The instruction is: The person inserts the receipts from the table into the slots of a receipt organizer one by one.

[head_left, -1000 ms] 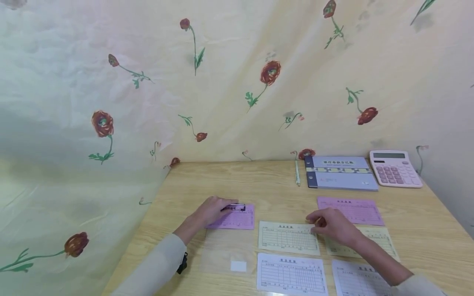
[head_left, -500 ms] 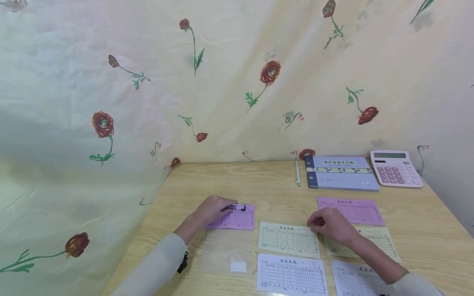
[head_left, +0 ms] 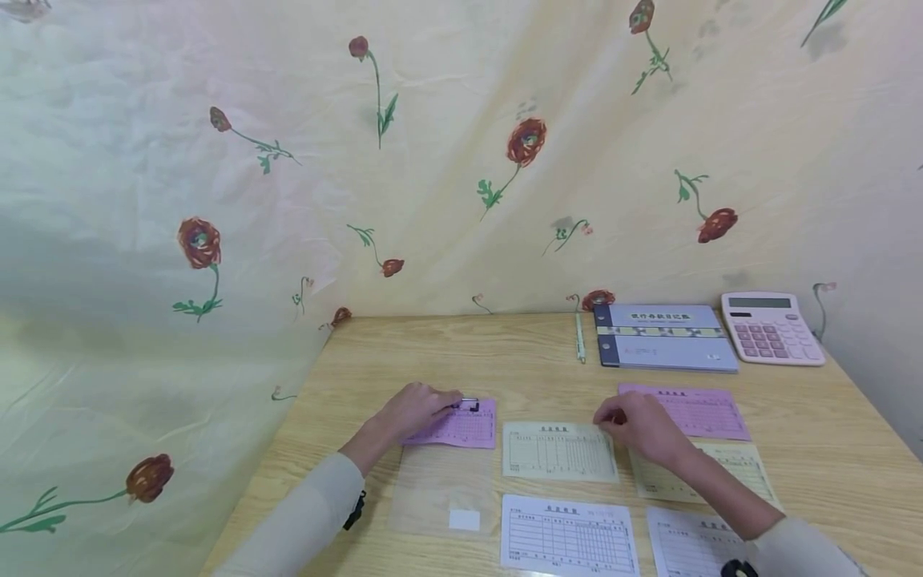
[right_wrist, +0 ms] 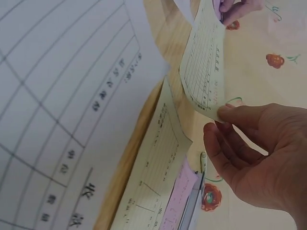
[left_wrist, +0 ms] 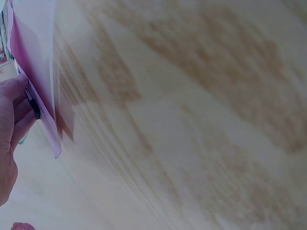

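My left hand (head_left: 413,412) grips the clip (head_left: 469,404) at the top of a clear clipboard (head_left: 433,493). A pink receipt slip (head_left: 465,431) lies under that clip; in the left wrist view the pink slip (left_wrist: 44,103) stands out beside the fingers. My right hand (head_left: 645,426) pinches the upper right corner of a pale green receipt slip (head_left: 558,453) between thumb and forefinger. In the right wrist view this slip (right_wrist: 204,67) bends upward toward the thumb, its pinched corner raised, while the other fingers curl loosely beneath.
White receipt slips (head_left: 568,535) lie nearest me, one partly under the right forearm. A yellowish slip (head_left: 743,465) and another pink slip (head_left: 695,413) lie at the right. Behind them are a pen (head_left: 580,338), a blue ledger (head_left: 663,340) and a pink calculator (head_left: 770,330) along the flowered backdrop.
My right hand now has the pale green slip by its corner, raised and shifted slightly away from me. The left hand has moved slightly along the clip.
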Demonstrator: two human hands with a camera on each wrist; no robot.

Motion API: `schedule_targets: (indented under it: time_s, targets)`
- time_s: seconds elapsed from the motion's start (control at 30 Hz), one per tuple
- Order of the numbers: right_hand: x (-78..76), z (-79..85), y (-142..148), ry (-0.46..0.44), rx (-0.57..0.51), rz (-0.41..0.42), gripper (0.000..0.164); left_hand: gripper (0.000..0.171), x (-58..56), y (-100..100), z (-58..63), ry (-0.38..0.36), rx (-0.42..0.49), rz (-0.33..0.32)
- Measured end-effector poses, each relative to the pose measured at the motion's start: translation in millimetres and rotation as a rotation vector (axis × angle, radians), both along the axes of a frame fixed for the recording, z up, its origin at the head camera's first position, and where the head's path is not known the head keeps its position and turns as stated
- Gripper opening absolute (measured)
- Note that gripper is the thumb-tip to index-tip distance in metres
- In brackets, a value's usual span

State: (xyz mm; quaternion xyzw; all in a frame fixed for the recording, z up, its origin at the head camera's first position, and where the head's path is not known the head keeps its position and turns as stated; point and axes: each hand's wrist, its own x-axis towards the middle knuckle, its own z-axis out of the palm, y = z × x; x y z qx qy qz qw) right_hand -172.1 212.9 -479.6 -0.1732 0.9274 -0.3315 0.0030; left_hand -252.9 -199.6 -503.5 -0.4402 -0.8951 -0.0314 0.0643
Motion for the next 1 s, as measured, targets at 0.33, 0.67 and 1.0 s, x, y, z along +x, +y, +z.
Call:
schedule_targets:
  time_s: [0.33,0.67,1.0]
  targets:
    - [-7.5,14.4,-13,0.075,-0.007,-0.014,0.01,0.026,-0.4,5,3.4,-0.027,-0.044,0.056]
    - [-19.7,26.1,-39,0.068,-0.066,0.051,0.011,0.03,-4.5,5,1.8,-0.081,-0.031,0.079]
    - [-34.0,22.0,-75,0.06,-0.109,0.117,0.01,0.029,-3.8,6,4.2,-0.077,-0.028,0.076]
